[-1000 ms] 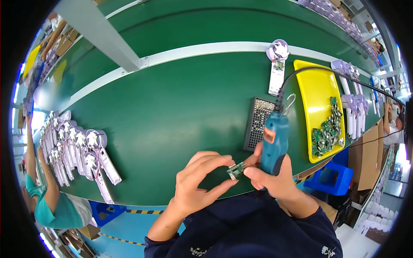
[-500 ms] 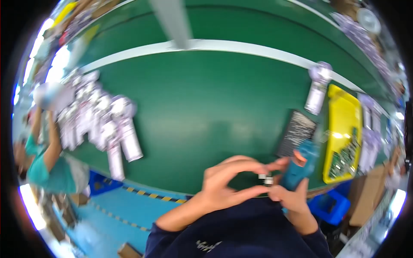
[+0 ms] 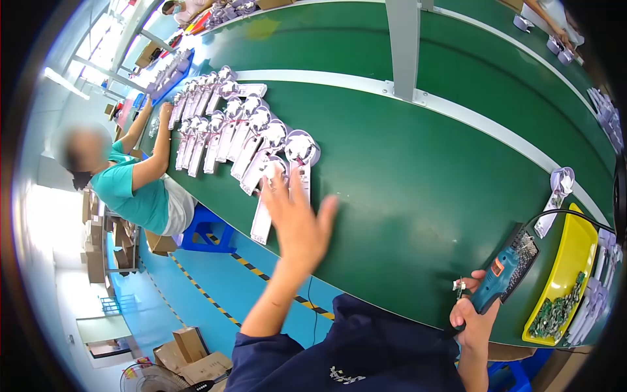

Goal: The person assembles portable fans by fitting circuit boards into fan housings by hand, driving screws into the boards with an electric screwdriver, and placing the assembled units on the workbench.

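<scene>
My left hand (image 3: 299,219) is spread open over the near end of a group of white and lilac fan-like units (image 3: 245,127), its fingertips over the closest ones; whether they touch is unclear. In my right hand (image 3: 475,320) is a teal power tool (image 3: 498,277) with a black cable. The thumb and finger of that hand also pinch a small circuit board (image 3: 460,288). Behind the tool lies a dark perforated block (image 3: 524,251).
A yellow tray (image 3: 563,268) holding several green circuit boards lies at the right. One unit (image 3: 556,196) rests above it, and more (image 3: 597,287) beyond. A co-worker in teal (image 3: 140,189) sits at the left. A metal post (image 3: 403,49) stands at the far rail.
The view has swung left. My left hand has left the circuit board and moved left to the units, its fingers spread. My right hand keeps the tool and board.
</scene>
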A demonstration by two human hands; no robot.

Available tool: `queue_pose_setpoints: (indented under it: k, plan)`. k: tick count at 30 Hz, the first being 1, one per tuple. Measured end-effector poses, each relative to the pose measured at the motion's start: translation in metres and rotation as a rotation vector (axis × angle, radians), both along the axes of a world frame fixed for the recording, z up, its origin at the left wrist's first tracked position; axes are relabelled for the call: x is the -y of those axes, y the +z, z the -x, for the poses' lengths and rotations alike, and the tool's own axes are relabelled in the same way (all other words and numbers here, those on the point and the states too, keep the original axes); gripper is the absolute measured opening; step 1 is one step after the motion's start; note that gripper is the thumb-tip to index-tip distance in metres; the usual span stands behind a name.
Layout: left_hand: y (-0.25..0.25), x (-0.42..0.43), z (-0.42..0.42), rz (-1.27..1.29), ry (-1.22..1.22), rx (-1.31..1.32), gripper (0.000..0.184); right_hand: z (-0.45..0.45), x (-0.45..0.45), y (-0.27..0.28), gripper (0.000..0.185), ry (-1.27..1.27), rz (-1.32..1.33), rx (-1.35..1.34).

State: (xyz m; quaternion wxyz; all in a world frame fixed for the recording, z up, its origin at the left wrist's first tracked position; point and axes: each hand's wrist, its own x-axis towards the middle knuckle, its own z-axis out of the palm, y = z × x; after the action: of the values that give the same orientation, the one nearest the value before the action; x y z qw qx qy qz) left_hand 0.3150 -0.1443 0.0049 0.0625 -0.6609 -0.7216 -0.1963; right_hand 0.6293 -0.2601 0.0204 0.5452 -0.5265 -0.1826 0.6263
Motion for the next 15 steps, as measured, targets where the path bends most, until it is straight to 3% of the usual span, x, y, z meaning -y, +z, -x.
queue_pose_setpoints:
  k: [2, 6, 13, 15]
  plan:
    - [-0.001, -0.014, 0.044, 0.026, 0.113, -0.113, 0.082, 0.001, 0.002, -0.004, 0.057, -0.005, 0.023, 0.006]
    - [0.001, -0.014, 0.052, 0.193, 0.158, -0.027, 0.1, 0.001, 0.0, -0.006, 0.054, 0.017, 0.02, -0.005]
    - [0.0, -0.03, 0.047, 0.21, 0.048, 0.02, 0.094, 0.002, 0.0, -0.008, 0.053, 0.01, 0.019, 0.022]
    - [-0.001, -0.046, 0.055, 0.193, 0.037, 0.05, 0.103, 0.001, 0.0, -0.01, 0.052, 0.025, 0.025, 0.034]
